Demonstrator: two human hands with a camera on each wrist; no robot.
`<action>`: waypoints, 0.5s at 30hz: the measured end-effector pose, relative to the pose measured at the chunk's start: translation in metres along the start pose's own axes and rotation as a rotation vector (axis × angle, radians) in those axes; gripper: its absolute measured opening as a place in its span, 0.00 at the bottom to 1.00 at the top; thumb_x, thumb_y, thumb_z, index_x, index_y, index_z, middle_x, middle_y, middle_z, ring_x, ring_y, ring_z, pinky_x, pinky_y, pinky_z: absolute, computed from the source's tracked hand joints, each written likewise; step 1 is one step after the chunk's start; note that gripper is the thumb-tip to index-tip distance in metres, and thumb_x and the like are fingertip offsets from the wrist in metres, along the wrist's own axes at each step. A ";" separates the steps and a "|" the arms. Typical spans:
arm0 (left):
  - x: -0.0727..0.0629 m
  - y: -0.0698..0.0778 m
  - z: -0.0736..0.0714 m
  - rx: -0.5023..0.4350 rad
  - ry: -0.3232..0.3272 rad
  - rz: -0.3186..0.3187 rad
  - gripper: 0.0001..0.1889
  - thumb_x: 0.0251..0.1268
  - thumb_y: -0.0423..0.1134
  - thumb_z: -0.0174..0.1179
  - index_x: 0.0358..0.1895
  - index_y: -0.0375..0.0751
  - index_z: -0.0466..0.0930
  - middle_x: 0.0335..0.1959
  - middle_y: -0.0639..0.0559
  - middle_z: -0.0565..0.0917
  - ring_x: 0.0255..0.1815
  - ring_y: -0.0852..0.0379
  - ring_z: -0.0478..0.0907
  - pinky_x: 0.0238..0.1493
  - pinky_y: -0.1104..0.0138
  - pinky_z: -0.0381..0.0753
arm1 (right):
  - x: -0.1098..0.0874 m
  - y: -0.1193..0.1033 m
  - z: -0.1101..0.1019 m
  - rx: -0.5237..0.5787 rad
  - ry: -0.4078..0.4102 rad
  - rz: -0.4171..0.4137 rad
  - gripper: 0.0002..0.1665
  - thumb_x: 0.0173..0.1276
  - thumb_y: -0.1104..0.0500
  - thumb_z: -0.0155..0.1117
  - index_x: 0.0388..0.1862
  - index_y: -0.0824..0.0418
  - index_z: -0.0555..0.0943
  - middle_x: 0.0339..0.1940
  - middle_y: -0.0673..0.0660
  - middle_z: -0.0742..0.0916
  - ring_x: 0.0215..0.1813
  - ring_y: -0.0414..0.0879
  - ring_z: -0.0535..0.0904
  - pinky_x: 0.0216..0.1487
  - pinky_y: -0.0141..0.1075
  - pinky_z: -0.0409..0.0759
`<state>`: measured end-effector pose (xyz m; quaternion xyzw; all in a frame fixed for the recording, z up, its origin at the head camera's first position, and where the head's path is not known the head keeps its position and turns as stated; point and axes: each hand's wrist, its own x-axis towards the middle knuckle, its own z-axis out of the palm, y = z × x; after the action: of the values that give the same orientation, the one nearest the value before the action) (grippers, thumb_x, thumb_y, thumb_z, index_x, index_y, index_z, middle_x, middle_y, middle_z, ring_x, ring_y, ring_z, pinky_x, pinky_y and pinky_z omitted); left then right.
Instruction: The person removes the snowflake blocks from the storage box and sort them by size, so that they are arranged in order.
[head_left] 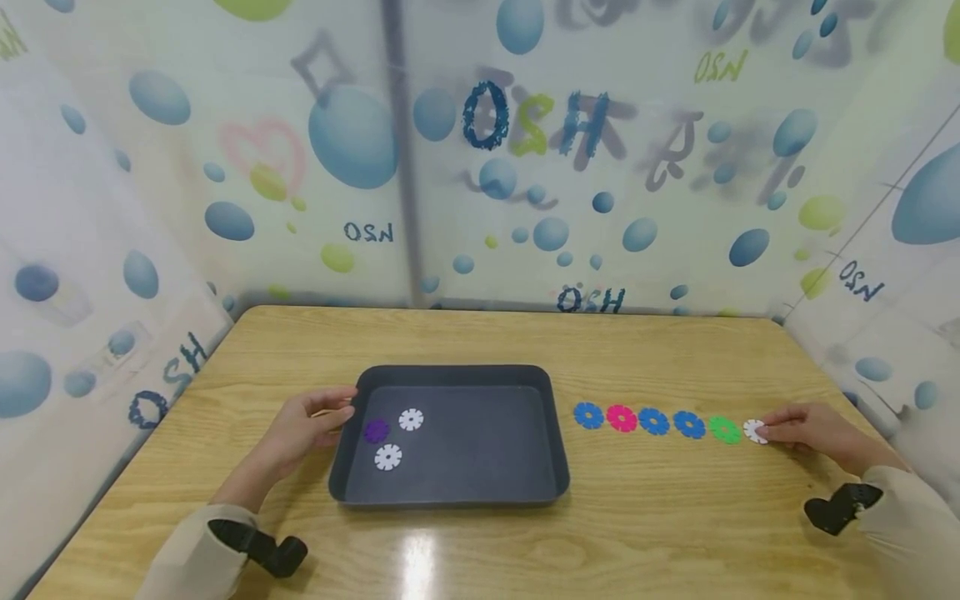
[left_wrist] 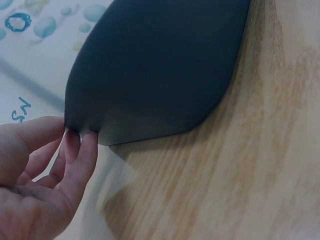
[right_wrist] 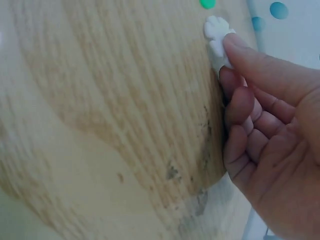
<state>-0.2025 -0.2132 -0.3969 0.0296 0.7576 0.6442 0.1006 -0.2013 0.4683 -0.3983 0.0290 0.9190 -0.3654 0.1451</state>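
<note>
At the left side of a dark grey tray, my left hand grips the rim with its fingertips; the tray's edge fills much of the left wrist view. Inside the tray lie a purple snowflake disc and two white snowflake discs. Far to the right, my right hand pinches a white snowflake disc between thumb and fingers, low at the tabletop. That white disc stands at the end of a row, just right of a green disc.
The row runs rightward from beside the tray: a blue disc, a pink disc, two more blue discs, then the green one. All lie flat on the wooden table. A patterned wall rises behind the table.
</note>
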 end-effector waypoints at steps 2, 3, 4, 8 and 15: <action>0.000 -0.001 0.000 0.000 0.003 -0.001 0.25 0.64 0.33 0.56 0.61 0.23 0.62 0.45 0.45 0.70 0.42 0.62 0.74 0.45 0.63 0.79 | 0.001 -0.001 0.001 -0.017 0.014 0.008 0.28 0.60 0.53 0.65 0.45 0.78 0.76 0.30 0.49 0.82 0.28 0.38 0.72 0.28 0.31 0.75; 0.000 -0.001 -0.001 0.003 0.004 -0.001 0.25 0.64 0.33 0.55 0.61 0.23 0.62 0.45 0.44 0.70 0.42 0.62 0.74 0.45 0.62 0.79 | 0.001 -0.001 0.002 -0.015 0.012 0.003 0.27 0.60 0.54 0.65 0.44 0.78 0.76 0.30 0.49 0.82 0.27 0.38 0.72 0.28 0.31 0.75; 0.000 -0.001 -0.001 0.003 0.007 -0.004 0.25 0.64 0.33 0.56 0.61 0.23 0.62 0.45 0.44 0.70 0.42 0.62 0.74 0.45 0.62 0.79 | 0.001 -0.001 0.002 -0.015 0.015 0.001 0.26 0.60 0.54 0.66 0.43 0.78 0.76 0.29 0.49 0.82 0.27 0.38 0.72 0.27 0.31 0.75; 0.000 -0.002 -0.001 0.007 0.005 0.003 0.25 0.64 0.33 0.55 0.61 0.23 0.62 0.45 0.44 0.70 0.42 0.62 0.74 0.45 0.62 0.79 | 0.000 -0.003 0.004 -0.023 0.023 -0.021 0.23 0.60 0.55 0.65 0.40 0.75 0.77 0.26 0.49 0.81 0.26 0.39 0.71 0.25 0.31 0.73; -0.001 -0.001 0.000 0.012 0.006 0.004 0.25 0.64 0.33 0.55 0.61 0.23 0.62 0.44 0.45 0.70 0.42 0.62 0.75 0.45 0.63 0.79 | 0.001 -0.004 0.007 -0.061 0.052 -0.037 0.22 0.60 0.55 0.65 0.40 0.75 0.76 0.24 0.50 0.79 0.25 0.38 0.70 0.24 0.30 0.72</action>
<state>-0.2019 -0.2137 -0.3974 0.0298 0.7618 0.6398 0.0967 -0.2008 0.4613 -0.4006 0.0168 0.9336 -0.3389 0.1153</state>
